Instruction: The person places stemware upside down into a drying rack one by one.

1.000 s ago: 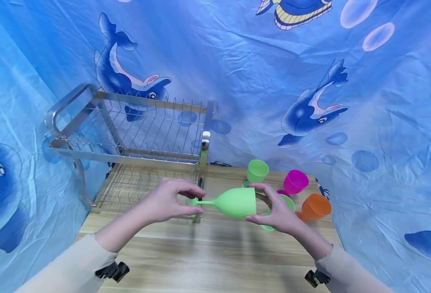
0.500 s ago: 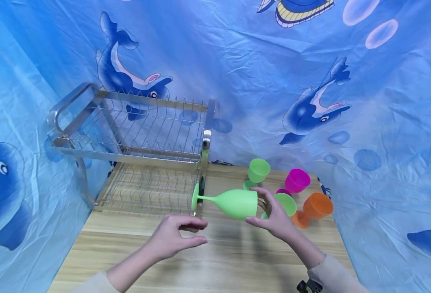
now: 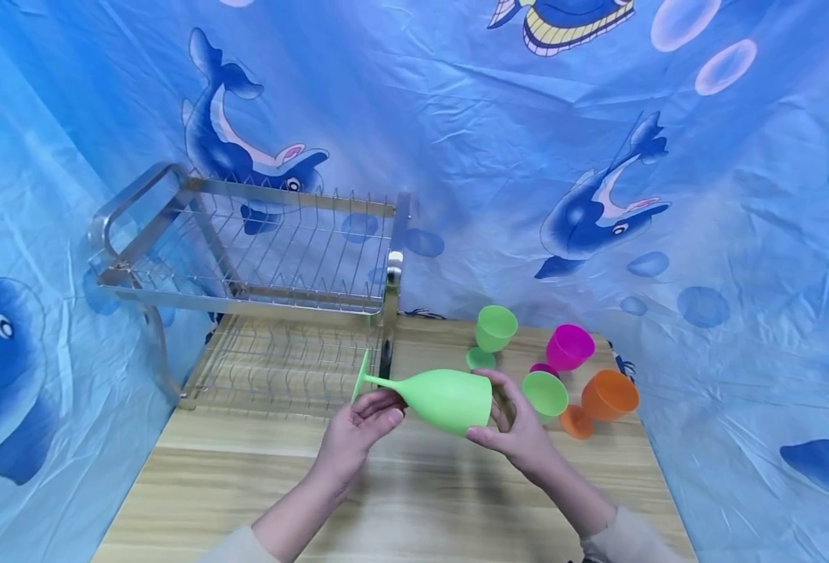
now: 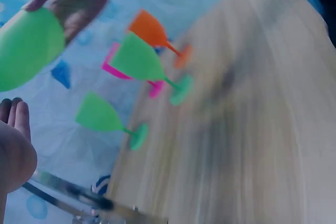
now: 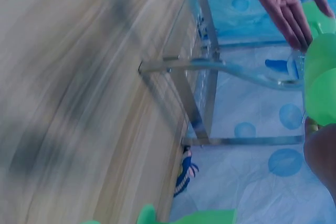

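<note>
A light green plastic goblet [image 3: 446, 400] is held sideways above the table, its round foot to the left and its mouth to the right. My right hand [image 3: 523, 434] grips it at the rim, thumb below and fingers above. My left hand [image 3: 351, 442] is palm up at the stem, fingers reaching under it and thumb apart. The right wrist view shows those left fingers [image 5: 295, 22] straight, beside the goblet's bowl [image 5: 321, 85]. In the left wrist view the bowl [image 4: 31, 48] hangs over the left fingertips [image 4: 22, 116].
A two-tier metal dish rack [image 3: 245, 301] stands at the back left of the wooden table [image 3: 400, 508]. Two more green goblets, one at the back [image 3: 496, 328] and one nearer [image 3: 545, 393], stand right with a magenta goblet [image 3: 570, 348] and an orange goblet [image 3: 609, 396]. A blue dolphin-print sheet hangs behind.
My left hand let go of the goblet's foot, dropped toward me, then came up palm up under the stem. The right hand keeps its grip; the goblet's foot end now tilts up slightly.
</note>
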A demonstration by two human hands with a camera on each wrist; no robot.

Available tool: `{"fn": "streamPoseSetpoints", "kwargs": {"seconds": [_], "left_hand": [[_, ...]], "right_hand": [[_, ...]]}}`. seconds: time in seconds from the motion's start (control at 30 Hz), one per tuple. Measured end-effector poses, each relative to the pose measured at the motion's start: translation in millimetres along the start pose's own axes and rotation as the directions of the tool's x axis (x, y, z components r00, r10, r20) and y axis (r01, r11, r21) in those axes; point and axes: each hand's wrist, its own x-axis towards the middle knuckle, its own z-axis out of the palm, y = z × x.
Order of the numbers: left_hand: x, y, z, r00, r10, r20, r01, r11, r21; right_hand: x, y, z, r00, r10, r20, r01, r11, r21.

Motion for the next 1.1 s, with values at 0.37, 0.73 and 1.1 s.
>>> {"fn": "streamPoseSetpoints", "kwargs": {"seconds": [0.37,0.73,1.1], "left_hand": [[13.4,7.5,9.9,0.998,0.064,-0.018,-0.066,0.987,-0.146],[21.2,21.0,7.6,0.996,0.076,-0.043,-0.083,0.978,-0.190],[30.9,23.8,7.2,0.991,0.100,0.086,-0.086,0.985,-0.149]], "right_hand": [[-0.5,-2.9,23.8,0.999,0.040,-0.033,-0.033,0.982,0.184],[3.1,-0.7,37.3,0.997,0.065,-0.052,-0.051,0.970,0.239],[4.3,2.6,49.0,0.995,0.072,-0.076,-0.048,0.959,0.280]]}}
